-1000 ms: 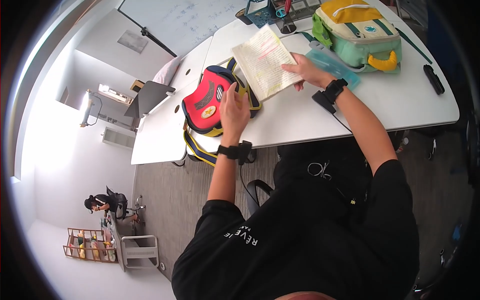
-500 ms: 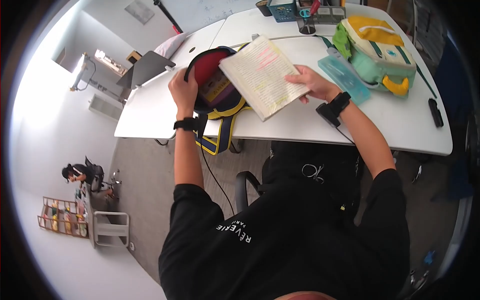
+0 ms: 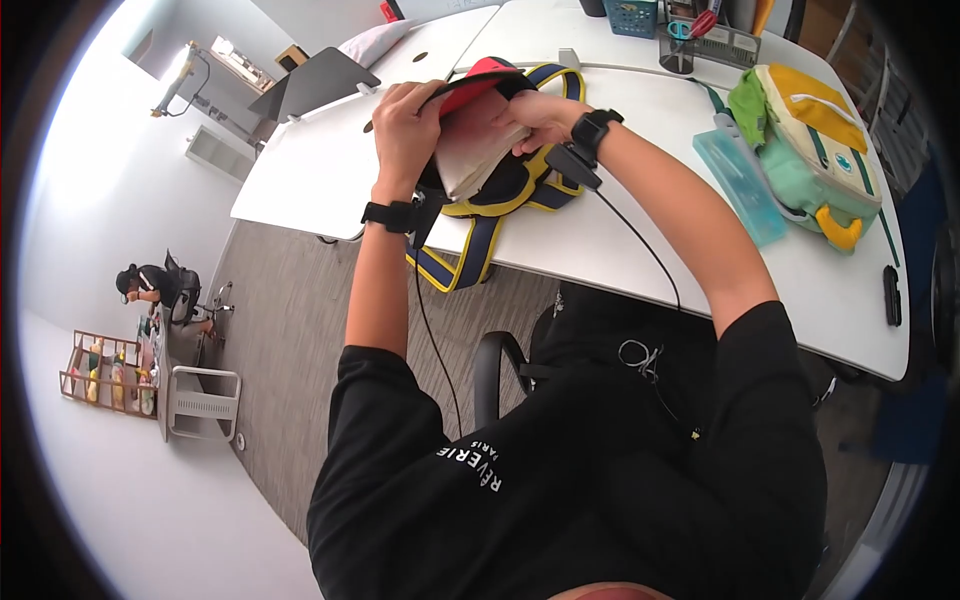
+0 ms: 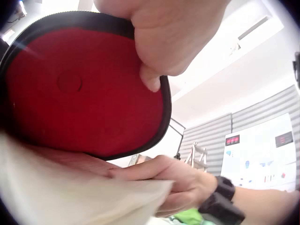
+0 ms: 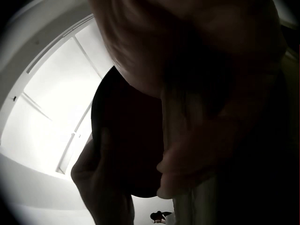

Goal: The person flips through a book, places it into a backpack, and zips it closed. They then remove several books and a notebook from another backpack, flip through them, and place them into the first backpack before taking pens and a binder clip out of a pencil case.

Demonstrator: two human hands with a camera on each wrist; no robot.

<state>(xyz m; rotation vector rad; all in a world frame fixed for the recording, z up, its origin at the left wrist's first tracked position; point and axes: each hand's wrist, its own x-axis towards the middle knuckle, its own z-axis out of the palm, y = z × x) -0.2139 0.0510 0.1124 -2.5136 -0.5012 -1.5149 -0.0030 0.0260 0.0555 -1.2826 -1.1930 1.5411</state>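
A backpack with navy and yellow straps lies on the white table, its red-lined flap lifted. My left hand grips the flap's zippered edge, the thumb bent over the rim in the left wrist view. In my right hand is a book with cream pages, pinched between thumb and fingers. The book's far end reaches under the flap into the backpack's opening, its near corner still showing. How deep it sits inside is hidden. The right wrist view is dark, with the fingers bent across the book's edge.
To the right lie a teal see-through case and a green, cream and yellow backpack. A black pen holder and a blue basket stand at the back. Thin cables hang from both wrist cameras.
My left hand has gone from above the red flap to its edge and lifted it. The book in my right hand has moved left, from over the table into the backpack's opening.
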